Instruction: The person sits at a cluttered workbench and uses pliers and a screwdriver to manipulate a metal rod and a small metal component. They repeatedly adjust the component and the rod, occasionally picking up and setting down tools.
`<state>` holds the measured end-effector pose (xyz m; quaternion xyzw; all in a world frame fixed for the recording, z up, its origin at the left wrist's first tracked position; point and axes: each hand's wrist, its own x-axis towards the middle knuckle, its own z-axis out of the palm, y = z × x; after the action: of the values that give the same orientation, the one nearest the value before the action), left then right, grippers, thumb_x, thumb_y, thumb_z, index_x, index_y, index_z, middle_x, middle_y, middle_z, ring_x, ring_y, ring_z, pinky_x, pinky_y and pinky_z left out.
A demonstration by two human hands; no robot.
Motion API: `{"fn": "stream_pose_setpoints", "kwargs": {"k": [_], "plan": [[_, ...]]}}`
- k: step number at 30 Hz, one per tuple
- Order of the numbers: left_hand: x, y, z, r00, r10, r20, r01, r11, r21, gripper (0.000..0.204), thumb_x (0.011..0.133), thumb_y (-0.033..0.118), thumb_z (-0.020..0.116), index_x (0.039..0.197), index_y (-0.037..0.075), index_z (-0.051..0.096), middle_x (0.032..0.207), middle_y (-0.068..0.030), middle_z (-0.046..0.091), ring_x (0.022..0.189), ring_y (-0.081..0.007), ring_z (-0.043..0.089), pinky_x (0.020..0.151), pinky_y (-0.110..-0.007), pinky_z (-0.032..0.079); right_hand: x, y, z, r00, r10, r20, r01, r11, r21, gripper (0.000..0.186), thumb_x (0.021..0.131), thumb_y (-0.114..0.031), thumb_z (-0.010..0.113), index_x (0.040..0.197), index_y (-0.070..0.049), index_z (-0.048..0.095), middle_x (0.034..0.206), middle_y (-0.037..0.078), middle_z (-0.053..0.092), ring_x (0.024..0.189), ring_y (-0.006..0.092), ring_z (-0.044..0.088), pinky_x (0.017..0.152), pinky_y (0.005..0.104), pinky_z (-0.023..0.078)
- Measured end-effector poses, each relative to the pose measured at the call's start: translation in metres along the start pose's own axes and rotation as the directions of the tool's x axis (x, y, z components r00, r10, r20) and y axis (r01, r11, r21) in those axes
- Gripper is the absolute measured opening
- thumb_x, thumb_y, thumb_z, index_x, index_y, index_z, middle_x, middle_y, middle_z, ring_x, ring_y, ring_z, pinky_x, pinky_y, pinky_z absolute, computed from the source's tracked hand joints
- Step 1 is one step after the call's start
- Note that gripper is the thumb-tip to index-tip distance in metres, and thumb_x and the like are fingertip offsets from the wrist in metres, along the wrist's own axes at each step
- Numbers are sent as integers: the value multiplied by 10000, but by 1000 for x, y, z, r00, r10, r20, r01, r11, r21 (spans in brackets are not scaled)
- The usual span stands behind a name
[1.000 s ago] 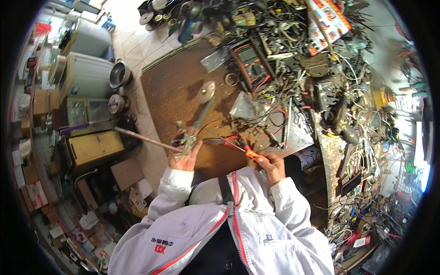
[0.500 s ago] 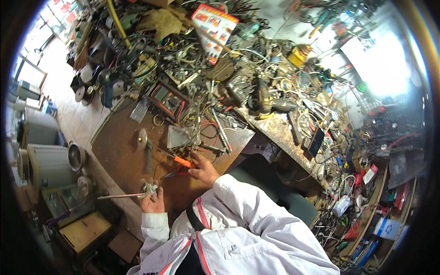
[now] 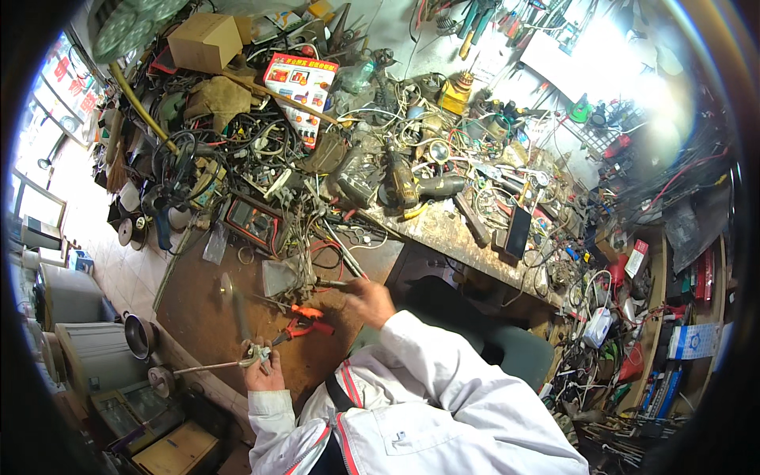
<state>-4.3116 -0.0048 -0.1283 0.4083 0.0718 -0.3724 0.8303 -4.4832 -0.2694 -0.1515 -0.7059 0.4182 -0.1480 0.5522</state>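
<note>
My left hand (image 3: 266,375) is closed round a small silvery metal fitting (image 3: 255,354), from which a long thin rod (image 3: 204,367) sticks out to the left. Motion blurs my right hand (image 3: 372,303), held over the bench's right side with its fingers pointing left; whether it holds anything does not show. By its fingertips lies a slim dark tool (image 3: 332,283). Red-handled pliers (image 3: 305,327) rest on the brown bench top (image 3: 317,364) between my hands, against a screwdriver with an orange handle (image 3: 304,311). A hammer-like tool (image 3: 240,317) lies just beyond my left hand.
A multimeter (image 3: 253,222) and a clear plastic bag (image 3: 281,277) lie farther back. Cables and parts heap up behind, near a heat-gun-shaped power tool (image 3: 404,182). A phone-like black slab (image 3: 518,232) is on the right-hand bench. Metal pan (image 3: 140,336) stands at left.
My right hand has left the screwdriver and pliers and moved right. Both tools now lie on the bench. My left hand still holds the fitting and rod. The view has shifted.
</note>
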Motion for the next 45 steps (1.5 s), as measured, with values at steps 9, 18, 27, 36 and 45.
{"fn": "stream_pose_setpoints", "kwargs": {"k": [9, 18, 27, 36, 45], "plan": [[25, -32, 47, 987, 43, -157, -49, 998, -34, 394, 887, 79, 574, 1274, 150, 582, 1287, -77, 618, 1207, -260, 558, 970, -402, 456, 116, 13, -221, 913, -360, -193, 24, 519, -854, 705, 711, -151, 743, 1340, 9, 466, 1331, 240, 491, 1259, 423, 441, 1077, 467, 355], [58, -64, 101, 989, 55, -138, -53, 998, 20, 420, 896, 107, 564, 1314, 147, 559, 1315, -85, 605, 1199, -251, 569, 1006, -418, 443, 186, 54, -256, 950, -298, 90, 245, 539, -806, 622, 631, -168, 786, 1200, -27, 577, 1040, 151, 607, 1014, 358, 547, 896, 468, 411], [64, -77, 125, 986, -11, -168, 16, 999, 28, 456, 890, 99, 590, 1340, 152, 544, 1362, -77, 571, 1278, -274, 515, 1044, -415, 431, 236, -6, -174, 906, -336, -258, 98, 759, -644, 503, 702, -180, 748, 1136, -17, 555, 947, 167, 623, 919, 350, 571, 826, 452, 447], [67, -73, 147, 982, -27, -186, 42, 996, 75, 464, 897, 63, 534, 1356, 123, 504, 1331, -112, 579, 1203, -286, 559, 1013, -421, 462, 225, -27, -132, 751, -571, -332, 361, 776, -518, 373, 799, -129, 686, 1137, -2, 595, 1073, 183, 598, 991, 374, 541, 874, 460, 439], [77, -74, 102, 996, -83, -41, 83, 997, 5, 446, 905, 111, 575, 1348, 133, 526, 1386, -95, 550, 1282, -285, 513, 1041, -435, 453, 64, 65, -206, 943, -150, -298, 9, 905, -425, 112, 818, -114, 666, 794, -14, 623, 783, 200, 617, 777, 404, 603, 692, 488, 483]]}}
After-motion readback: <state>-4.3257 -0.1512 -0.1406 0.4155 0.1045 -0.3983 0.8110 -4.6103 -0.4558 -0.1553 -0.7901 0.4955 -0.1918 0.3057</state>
